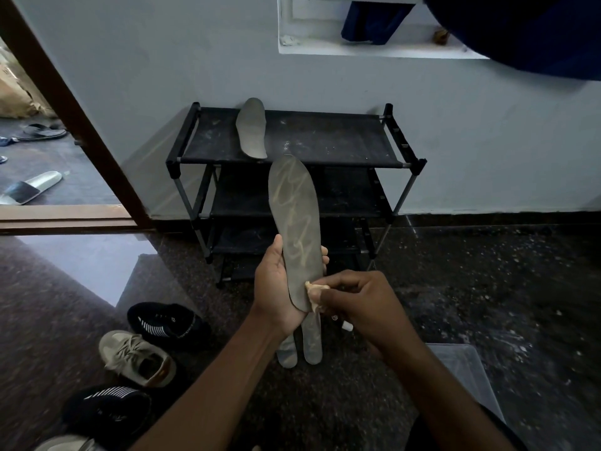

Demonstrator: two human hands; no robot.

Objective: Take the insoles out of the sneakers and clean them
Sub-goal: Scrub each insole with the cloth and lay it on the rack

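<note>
— While the grey insole (294, 222) was being held upright in front of the shoe rack (325, 138), what was it actually gripped by?

— lol, the heel end was wrapped by the left grip (276, 284), thumb on one edge, fingers curled round the other. A crumpled beige cloth (313, 292) was pinched in the right grip (357, 304) and pressed against the lower edge. Pale squiggly streaks could be seen across its face.

— And the rest?

— One spare insole (251, 128) was laid on the rack's top shelf. Two more insoles (313, 343) could be seen on the floor below the grips, and sneakers (136, 358) were scattered at the left.
</note>
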